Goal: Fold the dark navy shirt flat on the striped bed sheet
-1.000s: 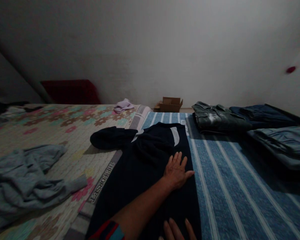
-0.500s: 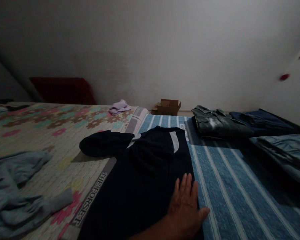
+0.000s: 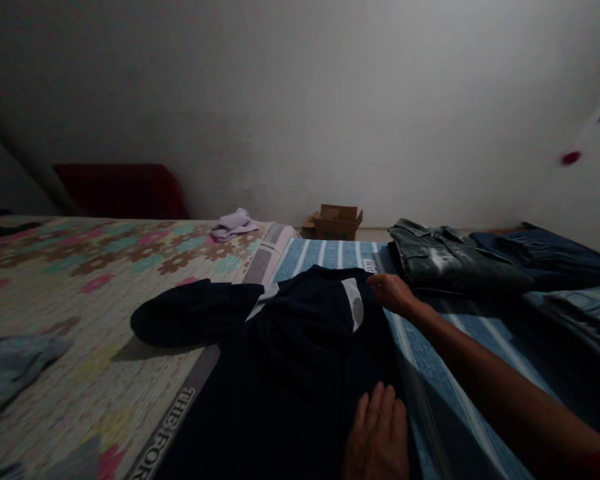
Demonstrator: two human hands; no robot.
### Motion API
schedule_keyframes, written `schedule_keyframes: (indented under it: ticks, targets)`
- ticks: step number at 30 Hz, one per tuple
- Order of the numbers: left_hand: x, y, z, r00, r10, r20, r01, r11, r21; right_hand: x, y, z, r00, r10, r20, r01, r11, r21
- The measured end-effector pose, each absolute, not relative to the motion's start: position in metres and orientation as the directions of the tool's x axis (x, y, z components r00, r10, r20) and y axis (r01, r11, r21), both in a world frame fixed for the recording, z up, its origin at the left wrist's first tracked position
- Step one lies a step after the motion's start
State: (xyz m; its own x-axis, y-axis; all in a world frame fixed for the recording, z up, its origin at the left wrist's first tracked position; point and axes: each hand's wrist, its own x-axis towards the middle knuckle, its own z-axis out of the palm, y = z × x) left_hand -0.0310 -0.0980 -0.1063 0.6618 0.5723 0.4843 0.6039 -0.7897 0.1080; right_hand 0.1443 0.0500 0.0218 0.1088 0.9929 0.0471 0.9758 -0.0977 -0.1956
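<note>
A dark navy long-sleeved shirt [image 3: 290,393] with white patches lies spread before me, one sleeve stretched out to the left. My left hand [image 3: 377,433] rests flat on its right side near the bottom of the view, fingers straight and close together. At the shirt's upper right edge, by the white patch, my right hand [image 3: 393,293] has its fingers closed in a pinch on the shirt's edge. The shirt's lower part runs out of view.
A grey garment [image 3: 15,370] lies on the flowered bedspread [image 3: 95,253] at left, a lilac cloth [image 3: 234,225] farther back. Folded dark jacket [image 3: 445,257], dark jeans [image 3: 545,250] and lighter jeans [image 3: 585,310] sit right on blue striped bedding [image 3: 325,252]. A cardboard box [image 3: 336,223] stands behind.
My right hand has come in from the right and closed on the shirt's upper right edge. My left hand stays on the shirt, now lower in view. The view has shifted slightly.
</note>
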Motion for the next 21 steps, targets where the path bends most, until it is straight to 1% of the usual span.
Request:
schedule_keyframes:
  ticks: [2,5,9,14,17,21]
  targets:
    - [-0.030,-0.097,-0.115,0.608,0.549,0.573,0.638,-0.768,0.058,0.151,0.075,0.017,0.130,0.991,0.039,0.976,-0.121,-0.179]
    - [-0.028,-0.097,-0.122,0.571,0.536,0.622,0.668,-0.743,0.028,0.159,0.090,0.003,0.146,0.989,-0.004,0.979,-0.145,-0.143]
    - [-0.026,-0.098,-0.125,0.562,0.557,0.611,0.695,-0.719,0.017,0.158,0.093,-0.012,0.130,0.990,-0.056,0.987,-0.135,-0.091]
    - [-0.027,-0.099,-0.129,0.599,0.566,0.567,0.687,-0.727,0.000,0.153,0.095,-0.019,0.118,0.990,-0.073,0.993,-0.119,-0.017]
    - [-0.028,-0.100,-0.129,0.612,0.561,0.558,0.682,-0.731,-0.012,0.149,0.096,-0.019,0.076,0.995,-0.071,0.997,-0.074,0.020]
    - [-0.027,-0.101,-0.127,0.616,0.551,0.563,0.683,-0.730,-0.033,0.144,0.098,-0.016,0.025,0.996,-0.091,0.999,-0.022,0.036]
